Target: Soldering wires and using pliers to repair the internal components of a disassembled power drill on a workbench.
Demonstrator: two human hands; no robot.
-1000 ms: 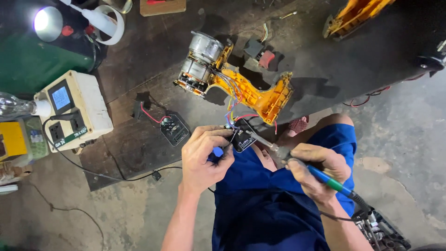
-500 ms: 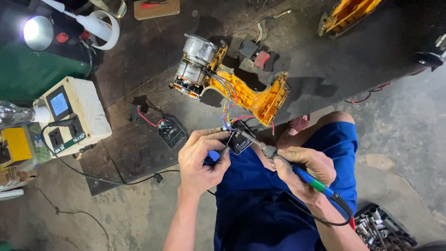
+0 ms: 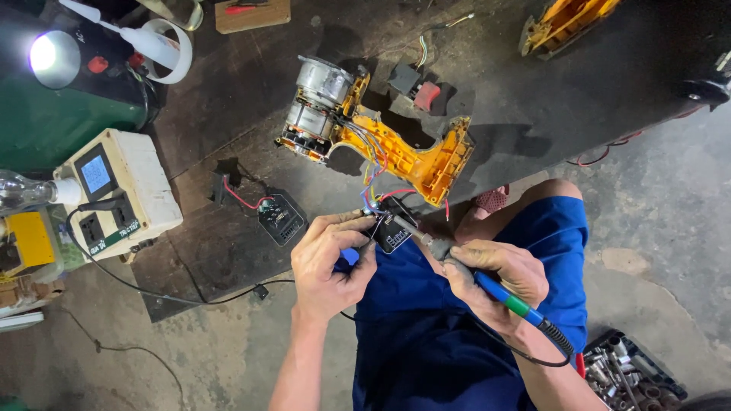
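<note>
**Soldering a small board over the lap**

The left hand (image 3: 329,262) pinches a small dark circuit board (image 3: 394,234) between thumb and fingertips, holding it just off the edge of the dark bench (image 3: 228,114), above the blue shorts (image 3: 449,335). A blue bit shows under the curled fingers; I cannot tell what it is. The right hand (image 3: 495,278) is wrapped around a soldering iron (image 3: 457,262), fingers closed on its blue and green grip, and the metal tip lies on the board's upper edge. Whether it touches a joint is too fine to make out.

Coloured wires (image 3: 375,179) run from the board up into an opened yellow drill (image 3: 373,129) lying on the bench, motor exposed. A second black board (image 3: 280,219) with a red lead lies left of the hands. Further left stand a cream meter box (image 3: 122,194) and a lit lamp (image 3: 52,59). A tray of sockets (image 3: 628,373) is cut off at the lower right corner.
</note>
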